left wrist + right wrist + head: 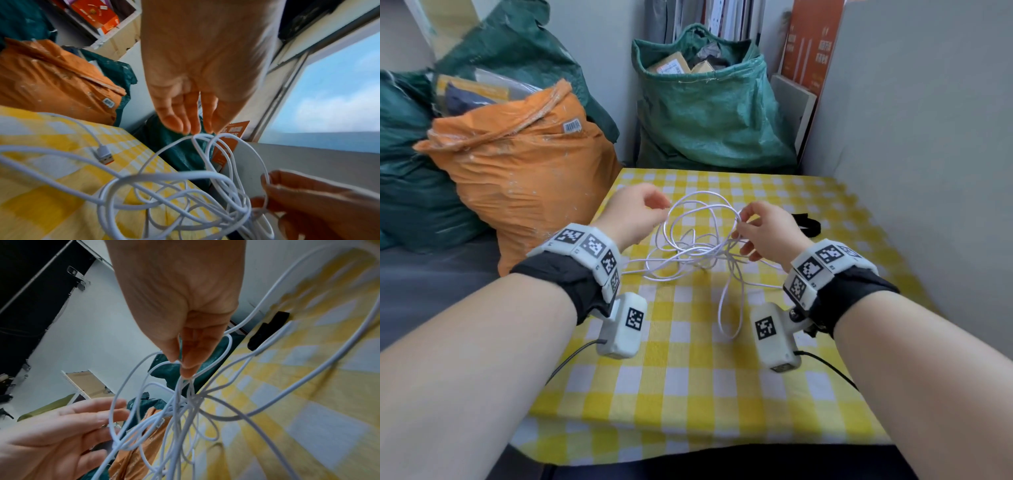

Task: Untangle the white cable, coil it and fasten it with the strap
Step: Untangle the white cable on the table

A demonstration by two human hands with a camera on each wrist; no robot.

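Note:
The white cable (695,253) lies in a tangled heap on the yellow checked tablecloth (688,383), with several loops lifted off it. My right hand (741,222) pinches a few strands between thumb and fingers, seen close in the right wrist view (180,368). My left hand (662,205) hovers at the left of the raised loops with its fingers nearly straight, the tips touching the top of a loop (195,134). The cable's USB plug (104,155) rests on the cloth. The black strap (810,222) lies flat just beyond my right hand.
An orange sack (527,164) leans against the table's left edge. A green sack (709,109) full of parcels stands behind the far edge. A grey wall (928,137) runs along the right side. More green bags (410,171) sit at far left.

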